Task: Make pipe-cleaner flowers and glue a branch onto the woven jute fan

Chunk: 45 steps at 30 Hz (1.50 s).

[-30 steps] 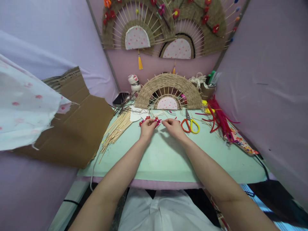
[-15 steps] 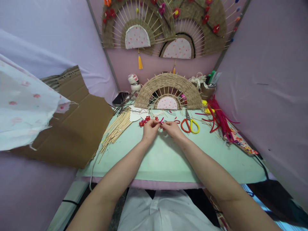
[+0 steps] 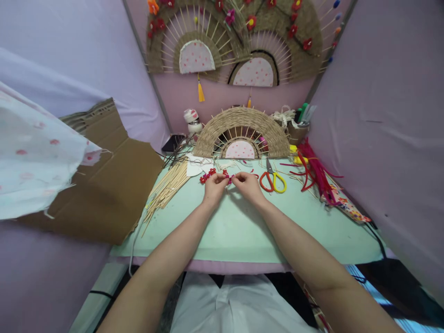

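My left hand [image 3: 215,186] and my right hand [image 3: 249,186] meet over the middle of the table, fingertips pinched together. Between them is a small magenta pipe cleaner piece [image 3: 230,180], bent into a petal-like shape; my fingers partly cover it. Just left of my left hand lie several red pipe cleaner flowers [image 3: 208,175]. Scissors [image 3: 273,179] with one red and one yellow handle rest to the right of my right hand. Behind both hands stands a half-round woven fan [image 3: 243,118] with a pink-dotted centre.
Thin wooden sticks [image 3: 169,182] and cardboard [image 3: 118,175] with dotted cloth [image 3: 38,157] lie on the left. Magenta pipe cleaners [image 3: 317,169] are bunched at the right, near a flowered pouch [image 3: 348,206]. Decorated fans [image 3: 260,71] hang on the back wall.
My hands have shifted slightly, and the right fingers have turned at the magenta piece. Its end, which stuck up before, now sits lower between the fingertips.
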### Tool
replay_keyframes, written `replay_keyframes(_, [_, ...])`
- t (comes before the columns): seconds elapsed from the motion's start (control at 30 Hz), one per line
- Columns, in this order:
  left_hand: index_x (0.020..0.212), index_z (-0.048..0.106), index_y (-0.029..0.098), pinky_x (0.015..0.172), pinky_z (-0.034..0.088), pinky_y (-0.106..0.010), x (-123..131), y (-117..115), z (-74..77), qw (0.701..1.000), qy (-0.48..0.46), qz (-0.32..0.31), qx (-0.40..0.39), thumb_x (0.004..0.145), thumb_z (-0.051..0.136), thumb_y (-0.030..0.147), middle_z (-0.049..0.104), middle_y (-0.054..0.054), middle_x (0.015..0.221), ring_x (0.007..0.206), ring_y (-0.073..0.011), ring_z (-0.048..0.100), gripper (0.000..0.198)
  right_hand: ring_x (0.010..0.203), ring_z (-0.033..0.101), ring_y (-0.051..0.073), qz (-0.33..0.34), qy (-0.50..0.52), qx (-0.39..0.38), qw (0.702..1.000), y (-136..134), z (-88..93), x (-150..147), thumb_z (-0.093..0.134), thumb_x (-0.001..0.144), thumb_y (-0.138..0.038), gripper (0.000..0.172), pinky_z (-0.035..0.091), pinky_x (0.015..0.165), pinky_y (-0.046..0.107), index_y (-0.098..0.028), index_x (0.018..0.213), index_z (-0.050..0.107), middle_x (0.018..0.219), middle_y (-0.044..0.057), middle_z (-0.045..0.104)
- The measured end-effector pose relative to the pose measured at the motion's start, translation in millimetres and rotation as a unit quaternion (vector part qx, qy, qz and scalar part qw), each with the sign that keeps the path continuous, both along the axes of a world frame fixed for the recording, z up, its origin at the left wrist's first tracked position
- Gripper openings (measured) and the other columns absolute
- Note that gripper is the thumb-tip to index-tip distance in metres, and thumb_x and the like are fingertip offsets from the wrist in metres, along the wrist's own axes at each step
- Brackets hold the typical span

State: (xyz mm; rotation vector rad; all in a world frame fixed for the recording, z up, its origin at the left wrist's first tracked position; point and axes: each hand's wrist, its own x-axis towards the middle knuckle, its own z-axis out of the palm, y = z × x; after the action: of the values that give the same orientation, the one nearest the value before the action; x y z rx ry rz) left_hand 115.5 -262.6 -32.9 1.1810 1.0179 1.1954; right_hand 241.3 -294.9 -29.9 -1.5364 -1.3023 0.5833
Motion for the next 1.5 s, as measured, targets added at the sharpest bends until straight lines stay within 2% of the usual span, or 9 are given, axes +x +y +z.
replay_keyframes(0.3, [0.066, 0.056, 0.017, 0.054, 0.037, -0.022, 5.2, -0.4, -8.2, 1.0, 0.014, 0.001, 0.026, 0.06, 0.066, 0.017, 0.056, 0.004, 0.056, 0.053, -0.0091, 0.05, 0.011, 0.067, 0.05, 0.016, -0.031, -0.201, 0.08, 0.976, -4.9, 0.2, -8.1, 0.05, 0.074, -0.019, 0.013, 0.036, 0.063, 0.027, -0.02, 0.061, 0.051, 0.068, 0.002, 0.056])
replay_keyframes(0.43, [0.066, 0.055, 0.016, 0.055, 0.038, -0.022, 4.5, 1.1, -7.0, 0.999, -0.035, 0.015, 0.001, 0.06, 0.069, 0.022, 0.056, 0.004, 0.057, 0.053, -0.0088, 0.05, 0.017, 0.065, 0.051, 0.015, -0.019, -0.162, 0.084, 0.983, -4.8, -1.2, -7.1, 0.051, 0.08, -0.027, 0.015, 0.037, 0.063, 0.027, -0.02, 0.068, 0.057, 0.072, 0.002, 0.059])
replay_keyframes(0.53, [0.066, 0.055, 0.016, 0.055, 0.037, -0.022, 4.5, 1.4, -6.1, 0.998, -0.056, 0.017, -0.014, 0.057, 0.072, 0.024, 0.056, 0.004, 0.057, 0.053, -0.0082, 0.049, 0.021, 0.064, 0.05, 0.014, -0.023, -0.147, 0.081, 0.986, -4.8, -0.6, -6.6, 0.053, 0.079, -0.027, 0.016, 0.037, 0.063, 0.026, -0.02, 0.064, 0.055, 0.069, 0.001, 0.058])
replay_keyframes(0.67, [0.063, 0.055, 0.015, 0.054, 0.037, -0.021, 6.2, 0.2, -4.3, 0.997, -0.069, 0.029, -0.036, 0.054, 0.075, 0.025, 0.054, 0.005, 0.054, 0.051, -0.0074, 0.048, 0.025, 0.064, 0.049, 0.015, -0.026, -0.188, 0.083, 0.978, -6.7, 2.2, -10.5, 0.053, 0.078, -0.024, 0.019, 0.035, 0.061, 0.026, -0.021, 0.06, 0.048, 0.068, 0.001, 0.055])
replay_keyframes(0.83, [0.062, 0.053, 0.016, 0.054, 0.038, -0.022, 6.1, 1.6, -4.1, 0.992, -0.096, 0.04, -0.07, 0.051, 0.077, 0.027, 0.053, 0.005, 0.053, 0.05, -0.007, 0.048, 0.029, 0.066, 0.05, 0.016, -0.022, -0.231, 0.089, 0.969, -8.4, 3.8, -13.6, 0.052, 0.08, -0.024, 0.019, 0.034, 0.062, 0.027, -0.021, 0.061, 0.05, 0.068, 0.002, 0.056])
replay_keyframes(1.03, [0.069, 0.057, 0.015, 0.058, 0.04, -0.022, 2.0, 3.7, -5.8, 0.998, -0.053, 0.016, -0.013, 0.056, 0.073, 0.025, 0.059, 0.003, 0.06, 0.056, -0.0085, 0.053, 0.023, 0.065, 0.054, 0.015, -0.028, -0.117, 0.074, 0.99, -5.5, 4.3, -4.9, 0.054, 0.077, -0.03, 0.015, 0.04, 0.064, 0.027, -0.019, 0.069, 0.061, 0.072, 0.003, 0.065])
replay_keyframes(1.17, [0.071, 0.059, 0.015, 0.061, 0.04, -0.023, 2.0, 1.7, -4.2, 1.0, -0.024, 0.005, -0.009, 0.057, 0.072, 0.022, 0.06, 0.002, 0.062, 0.059, -0.0096, 0.054, 0.02, 0.066, 0.057, 0.016, -0.022, -0.077, 0.048, 0.996, -4.0, 4.6, -3.5, 0.056, 0.073, -0.031, 0.015, 0.043, 0.066, 0.027, -0.019, 0.072, 0.065, 0.073, 0.003, 0.068])
replay_keyframes(1.33, [0.067, 0.058, 0.015, 0.06, 0.039, -0.023, 3.1, 0.5, -5.2, 1.0, -0.002, 0.007, 0.009, 0.057, 0.07, 0.019, 0.059, 0.003, 0.06, 0.057, -0.0094, 0.052, 0.016, 0.063, 0.055, 0.015, -0.025, -0.095, 0.048, 0.994, -4.6, 3.0, -6.7, 0.055, 0.072, -0.028, 0.012, 0.041, 0.063, 0.026, -0.019, 0.064, 0.06, 0.066, 0.002, 0.063])
replay_keyframes(1.5, [0.06, 0.056, 0.016, 0.059, 0.038, -0.022, 3.6, 0.1, -8.7, 0.999, 0.021, 0.003, 0.039, 0.058, 0.068, 0.018, 0.055, 0.004, 0.057, 0.056, -0.0093, 0.049, 0.012, 0.064, 0.05, 0.015, -0.01, -0.174, 0.079, 0.981, -5.5, 2.3, -6.5, 0.051, 0.071, -0.02, 0.012, 0.036, 0.062, 0.026, -0.02, 0.059, 0.05, 0.066, 0.002, 0.057])
